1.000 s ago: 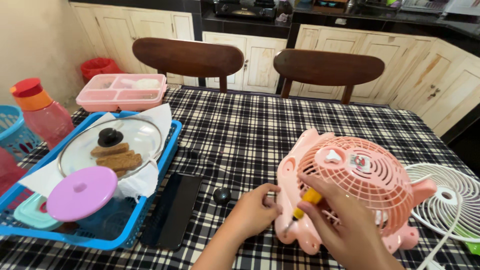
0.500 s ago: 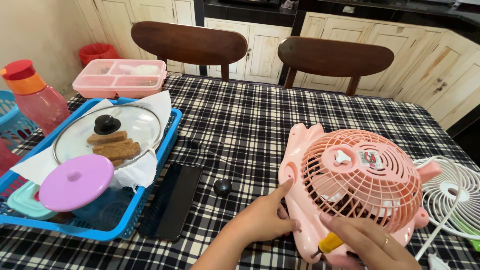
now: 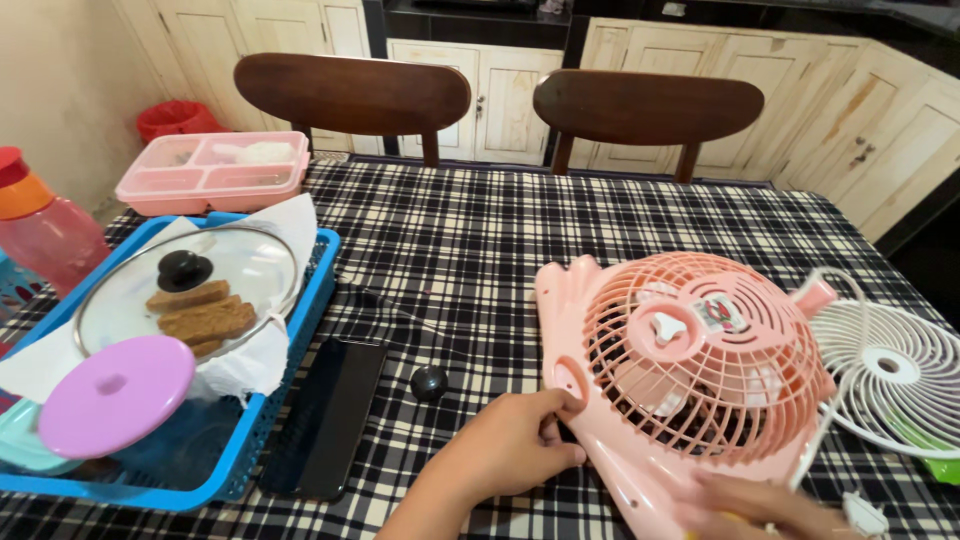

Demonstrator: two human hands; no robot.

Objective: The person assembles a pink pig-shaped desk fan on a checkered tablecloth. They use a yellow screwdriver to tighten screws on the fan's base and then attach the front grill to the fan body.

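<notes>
A pink table fan (image 3: pixel 690 370) lies on its back on the black-and-white checked table (image 3: pixel 480 240), its pink grille facing up. My left hand (image 3: pixel 510 450) grips the left edge of the fan's body. My right hand (image 3: pixel 760 505) is blurred at the bottom edge, at the fan's lower right corner, closed around a yellow-handled tool of which only a sliver shows. A white front grille (image 3: pixel 890 370) lies detached to the right of the fan, with a white cord and plug (image 3: pixel 862 512) beside my right hand.
A small black knob (image 3: pixel 429 382) and a black phone (image 3: pixel 325 415) lie left of the fan. A blue basket (image 3: pixel 315 290) holds a glass lid (image 3: pixel 190 290) over food and a purple lid (image 3: pixel 115 395). A pink lunch box (image 3: pixel 215 170), a red bottle (image 3: pixel 45 230) and two chairs (image 3: pixel 350 95) stand behind.
The fan has shifted right and lies flatter. My right hand with the tool dropped from the fan's face to its lower edge. My left hand stays on the fan's left side.
</notes>
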